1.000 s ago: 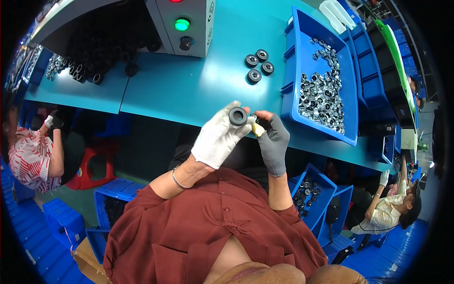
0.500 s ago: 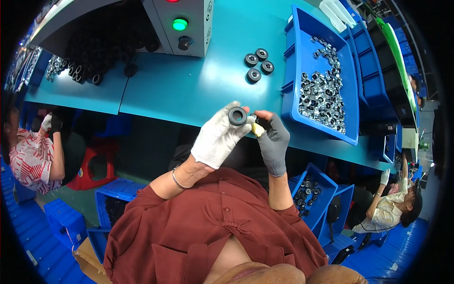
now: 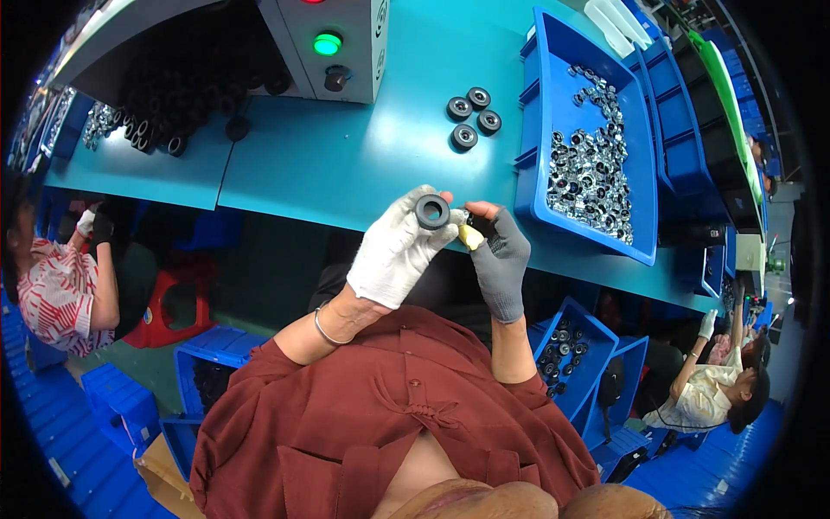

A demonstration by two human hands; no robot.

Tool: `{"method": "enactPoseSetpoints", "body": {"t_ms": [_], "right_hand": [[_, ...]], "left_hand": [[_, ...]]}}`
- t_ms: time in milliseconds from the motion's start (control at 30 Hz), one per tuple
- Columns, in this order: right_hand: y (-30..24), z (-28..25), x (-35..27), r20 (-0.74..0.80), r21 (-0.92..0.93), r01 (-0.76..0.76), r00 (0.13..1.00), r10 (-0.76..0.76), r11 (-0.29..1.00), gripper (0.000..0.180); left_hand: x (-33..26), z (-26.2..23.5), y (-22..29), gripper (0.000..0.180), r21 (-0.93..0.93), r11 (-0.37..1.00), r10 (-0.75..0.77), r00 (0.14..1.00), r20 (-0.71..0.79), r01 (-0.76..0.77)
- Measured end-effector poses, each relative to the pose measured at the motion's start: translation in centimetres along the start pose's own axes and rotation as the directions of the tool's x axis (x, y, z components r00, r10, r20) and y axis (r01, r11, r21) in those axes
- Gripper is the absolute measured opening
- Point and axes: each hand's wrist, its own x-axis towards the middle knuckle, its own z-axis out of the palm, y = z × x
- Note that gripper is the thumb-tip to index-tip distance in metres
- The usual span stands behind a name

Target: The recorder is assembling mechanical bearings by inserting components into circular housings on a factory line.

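My left hand (image 3: pixel 396 246), in a white knit glove, grips a black rubber ring (image 3: pixel 432 212) with an open centre. My right hand (image 3: pixel 501 259), in a grey glove with bare fingertips, is closed beside it. Between its thumb and fingers shows a small shiny metal part (image 3: pixel 467 216), partly hidden; the thumb's cover is yellowish at its tip. Both hands meet just in front of the table's near edge. Beyond them, several black wheels (image 3: pixel 464 137) with metal centres lie grouped on the teal table (image 3: pixel 346 164).
A blue bin (image 3: pixel 540 173) of shiny metal parts stands at the right. Back left is a grey machine (image 3: pixel 337 52) with a lit green button, beside piled black rings (image 3: pixel 173 112). Below, a blue crate (image 3: pixel 566 355) holds black parts. Other people sit at both sides.
My hands and the parts in them stay almost still; the left hand shifts very slightly. At the right, another person's head and arm have moved a little.
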Motion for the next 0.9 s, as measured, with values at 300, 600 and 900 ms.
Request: {"method": "enactPoseSetpoints", "body": {"t_ms": [300,600,900], "right_hand": [[-0.2,0.0,0.0,0.008,0.001,0.014,1.0,-0.014,1.0,0.029],[0.2,0.1,-0.1,0.008,-0.013,-0.004,1.0,0.004,1.0,0.029],[-0.5,0.2,-0.2,-0.029,0.095,-0.083,0.996,0.087,0.992,0.03]], "left_hand": [[-0.3,0.5,0.2,0.055,0.064,0.998,0.007,1.0,-0.006,-0.007],[-0.7,0.0,0.6,0.047,0.728,0.663,0.28,0.96,-0.029,-0.172],[-0.5,0.6,0.9,0.047,0.941,0.281,0.365,0.928,0.074,-0.186]]}}
